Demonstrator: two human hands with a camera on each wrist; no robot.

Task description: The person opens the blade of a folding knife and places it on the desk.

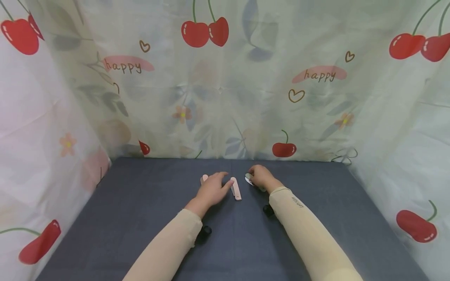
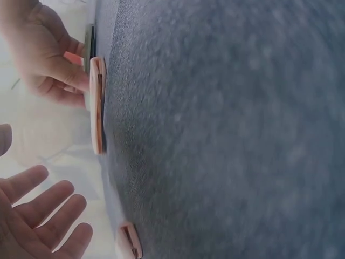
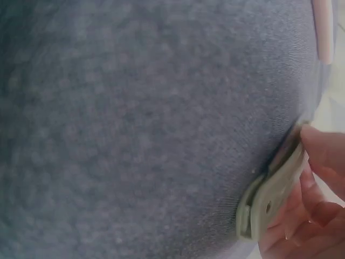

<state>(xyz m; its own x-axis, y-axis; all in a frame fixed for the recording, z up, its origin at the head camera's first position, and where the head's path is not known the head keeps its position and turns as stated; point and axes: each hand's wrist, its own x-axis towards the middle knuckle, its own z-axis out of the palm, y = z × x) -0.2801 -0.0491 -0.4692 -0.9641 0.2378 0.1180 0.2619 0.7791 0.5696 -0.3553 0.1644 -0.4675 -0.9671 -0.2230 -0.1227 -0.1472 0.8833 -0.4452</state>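
Curtain (image 1: pixel 225 70) printed with cherries, hearts and the word "happy" hangs beyond the central pink folding tool (image 1: pixel 236 192) in my head view. The grey-blue table cloth (image 1: pixel 116 207) runs beneath that tool and out on all sides of it. I have the left sleeve (image 1: pixel 165 246), pinkish beige, coming in from the tool's near left, and the right sleeve (image 1: pixel 302 226), cream with small lettering, from its near right. The left hand (image 1: pixel 211 189) is just left of the central tool, fingers spread; I cannot tell whether its thumb touches the tool. The right hand (image 1: pixel 263 177), just right of it, pinches a green folding tool (image 3: pixel 277 183) between thumb and fingers; from the head camera I see a shiny strip at one end. Left of the central tool lies a second pink folding tool (image 1: pixel 205 177), partly hidden by the left hand. Two black knobs (image 1: pixel 268 210) show beside the sleeves, nearer me than the central tool.
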